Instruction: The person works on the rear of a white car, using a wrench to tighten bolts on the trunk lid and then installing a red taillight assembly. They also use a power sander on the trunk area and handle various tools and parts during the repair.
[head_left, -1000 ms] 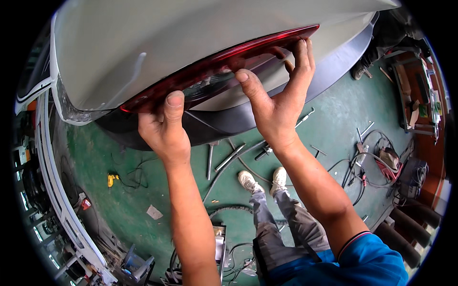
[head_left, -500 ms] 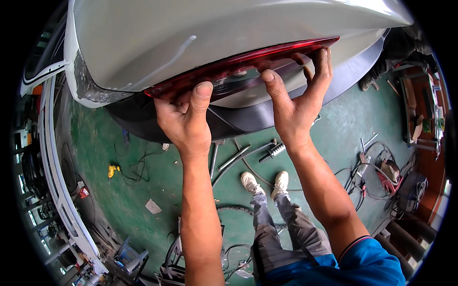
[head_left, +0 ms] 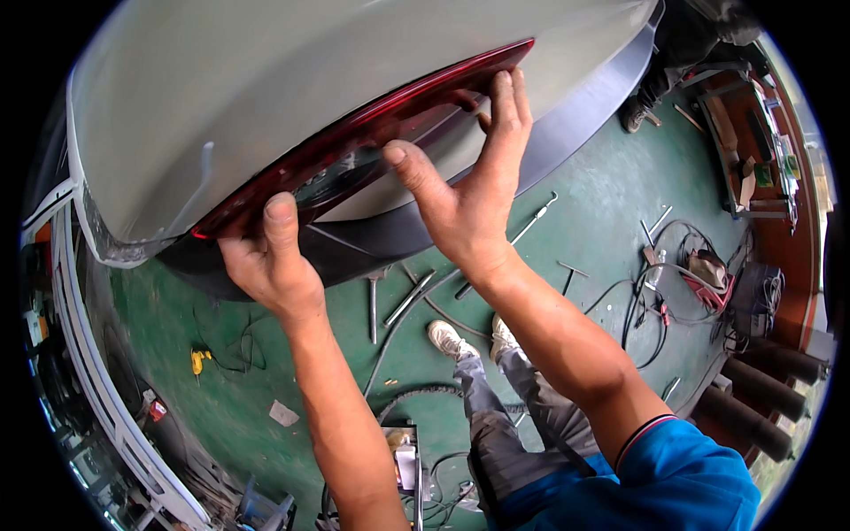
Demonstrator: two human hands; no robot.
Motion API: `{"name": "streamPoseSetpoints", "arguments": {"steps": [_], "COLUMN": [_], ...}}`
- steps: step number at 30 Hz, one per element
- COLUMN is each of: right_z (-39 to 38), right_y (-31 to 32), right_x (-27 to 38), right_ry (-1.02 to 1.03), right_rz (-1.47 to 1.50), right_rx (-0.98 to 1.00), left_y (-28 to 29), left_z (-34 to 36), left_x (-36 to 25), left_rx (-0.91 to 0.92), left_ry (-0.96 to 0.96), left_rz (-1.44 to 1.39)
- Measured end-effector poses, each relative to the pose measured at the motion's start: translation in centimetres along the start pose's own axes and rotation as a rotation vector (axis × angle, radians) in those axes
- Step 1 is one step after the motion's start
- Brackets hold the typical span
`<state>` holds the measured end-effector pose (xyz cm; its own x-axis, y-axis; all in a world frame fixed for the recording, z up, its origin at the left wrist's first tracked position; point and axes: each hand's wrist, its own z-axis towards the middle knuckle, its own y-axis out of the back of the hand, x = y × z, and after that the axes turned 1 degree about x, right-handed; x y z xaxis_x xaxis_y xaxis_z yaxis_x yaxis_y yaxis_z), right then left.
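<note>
A long red tail light with a clear dark section lies against the rear of a silver-beige car body. My left hand grips its lower left end, thumb on the face and the fingers partly hidden beneath. Further right, my right hand spans the light. Its fingertips are at the edge near the pointed right end, while its thumb rests near the clear section. Below the light runs the dark grey bumper. The back of the light is hidden from view.
Metal rods, hoses and cables lie on the green floor. A yellow power tool is at the left. Shelving and dark cylinders stand at the right. Another person's shoe shows at the far right.
The view has shifted and turned, so the car and tail light appear further left and more steeply slanted. Both hands keep nearly the same places on the light.
</note>
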<state>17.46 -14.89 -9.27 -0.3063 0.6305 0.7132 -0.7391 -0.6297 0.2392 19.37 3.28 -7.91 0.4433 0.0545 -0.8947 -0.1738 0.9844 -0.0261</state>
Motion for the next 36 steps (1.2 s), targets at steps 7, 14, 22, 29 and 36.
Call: {"name": "streamPoseSetpoints", "arguments": {"steps": [7,14,22,29,36], "right_z": [0.4,0.4,0.3,0.3,0.6], "right_y": [1.1,1.4,1.9,2.5,2.4], "right_x": [1.3,1.0,0.1,-1.3,-3.5], "right_ry": [-0.063,-0.054,0.021,0.09,0.242], "right_rz": [-0.068,-0.07,-0.106,-0.14,-0.126], "right_rx": [0.046,0.065,0.087,0.093,0.027], "left_y": [-0.3,-0.8,-1.0,-0.9,0.3], "left_z": [0.4,0.1,0.1,0.2,-0.2], "left_x": [0.2,-0.1,0.0,0.2,0.2], "left_rx": [0.069,0.009,-0.028,-0.015,0.008], "left_ry": [-0.065,-0.007,-0.019,-0.058,-0.042], "left_rz": [-0.011,-0.024,-0.031,-0.044,0.009]}}
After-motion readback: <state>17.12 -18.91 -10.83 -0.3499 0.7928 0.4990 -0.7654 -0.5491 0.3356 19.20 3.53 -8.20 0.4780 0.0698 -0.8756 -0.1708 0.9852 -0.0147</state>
